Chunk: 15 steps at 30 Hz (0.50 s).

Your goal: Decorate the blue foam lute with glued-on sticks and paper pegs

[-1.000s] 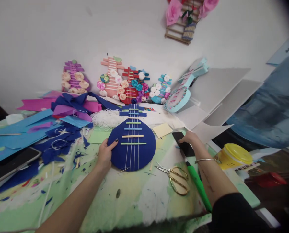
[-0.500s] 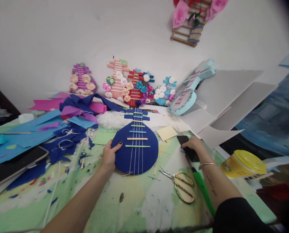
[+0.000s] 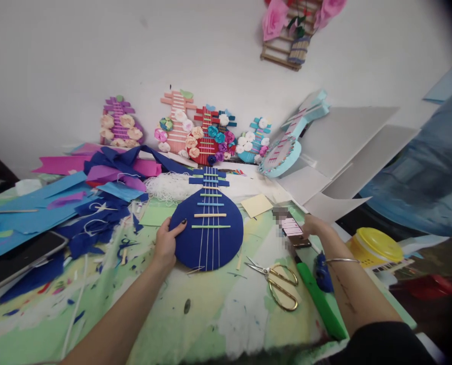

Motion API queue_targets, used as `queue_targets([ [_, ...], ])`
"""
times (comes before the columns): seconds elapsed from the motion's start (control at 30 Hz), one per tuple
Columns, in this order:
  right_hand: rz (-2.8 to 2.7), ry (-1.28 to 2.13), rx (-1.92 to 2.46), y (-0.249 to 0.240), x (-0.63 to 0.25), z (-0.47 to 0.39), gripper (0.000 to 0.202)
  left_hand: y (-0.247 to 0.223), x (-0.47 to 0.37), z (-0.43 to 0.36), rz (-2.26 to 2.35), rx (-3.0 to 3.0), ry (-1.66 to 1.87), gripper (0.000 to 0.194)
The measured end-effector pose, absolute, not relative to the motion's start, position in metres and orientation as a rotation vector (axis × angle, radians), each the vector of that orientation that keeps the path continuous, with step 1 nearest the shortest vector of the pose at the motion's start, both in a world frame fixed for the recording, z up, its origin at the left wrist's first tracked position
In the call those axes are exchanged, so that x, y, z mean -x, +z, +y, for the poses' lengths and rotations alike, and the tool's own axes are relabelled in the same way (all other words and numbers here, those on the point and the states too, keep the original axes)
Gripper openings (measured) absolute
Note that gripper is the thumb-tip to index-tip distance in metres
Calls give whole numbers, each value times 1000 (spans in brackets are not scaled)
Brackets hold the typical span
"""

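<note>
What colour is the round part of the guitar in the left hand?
The guitar's round part is dark blue, seen best in the head view.

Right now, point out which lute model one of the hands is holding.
The dark blue lute model in front: the left hand grips its edge, while the other lute models are farther back, untouched.

Splotchy grn tbl (image 3: 184,329) carries blue lute (image 3: 211,238), gold-hndl scissors (image 3: 268,272), phone (image 3: 294,229), grn tool (image 3: 321,301), yel. card (image 3: 256,206) & blue scraps (image 3: 81,243).

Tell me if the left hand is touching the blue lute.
Touching. The head view shows the left hand at the left edge of the blue lute, thumb lying over its front.
</note>
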State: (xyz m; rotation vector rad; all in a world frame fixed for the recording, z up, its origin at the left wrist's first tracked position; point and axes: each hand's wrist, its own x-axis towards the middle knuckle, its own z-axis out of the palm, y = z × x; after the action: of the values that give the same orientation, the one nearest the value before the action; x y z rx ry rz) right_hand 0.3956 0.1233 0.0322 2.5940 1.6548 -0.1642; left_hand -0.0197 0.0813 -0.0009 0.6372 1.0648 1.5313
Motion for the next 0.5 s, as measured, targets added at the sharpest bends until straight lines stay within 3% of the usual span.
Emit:
queue_targets([
  [0.3,1492,-182,-2448,28,-388,117,18,-1,20,82,1075,-620,1537,45],
  [0.5,1503,-88,-2532,26,-398,113,26,-2,20,82,1080,-618,1536,43],
])
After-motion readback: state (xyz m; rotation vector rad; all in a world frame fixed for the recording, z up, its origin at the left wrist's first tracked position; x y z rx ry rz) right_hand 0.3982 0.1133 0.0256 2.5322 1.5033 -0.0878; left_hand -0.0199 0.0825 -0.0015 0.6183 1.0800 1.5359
